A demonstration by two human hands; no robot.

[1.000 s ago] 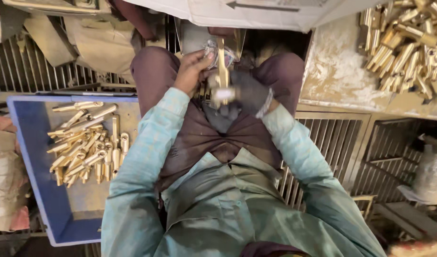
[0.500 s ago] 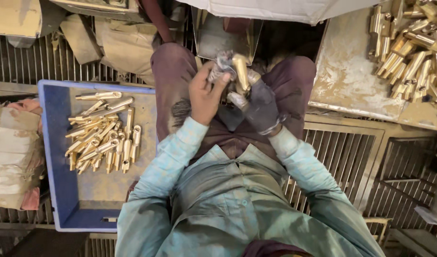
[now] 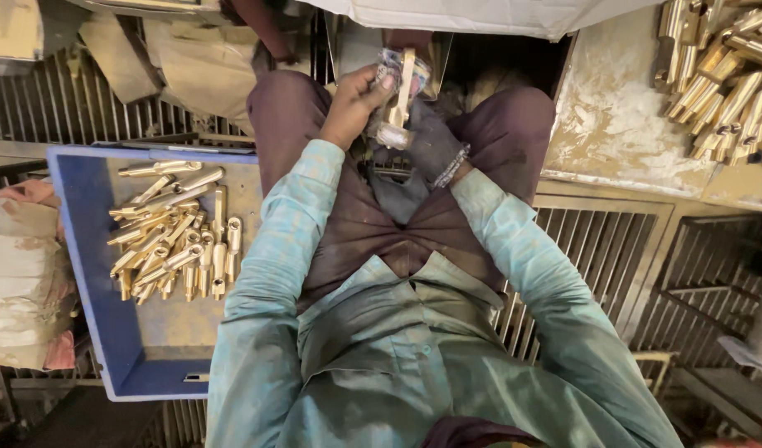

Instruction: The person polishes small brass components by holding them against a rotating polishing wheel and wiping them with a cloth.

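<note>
Between blue tray (image 3: 82, 274) and bench edge (image 3: 613, 187), both hands (image 3: 389, 116) grip a brass part (image 3: 402, 91), seemingly tight.

tray (image 3: 82, 274): blue | fittings (image 3: 178, 241): brass-gold (dull sheen) | shirt (image 3: 381, 365): pale green | trousers (image 3: 514, 141): maroon

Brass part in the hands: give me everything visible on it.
The brass part is a slim, pale-gold metal piece, held roughly upright above the lap. Its lower end widens into a silvery collar. The left hand grips it from the side; the right hand, in a dark glove, supports it from below. Finer detail is blurred.
</note>
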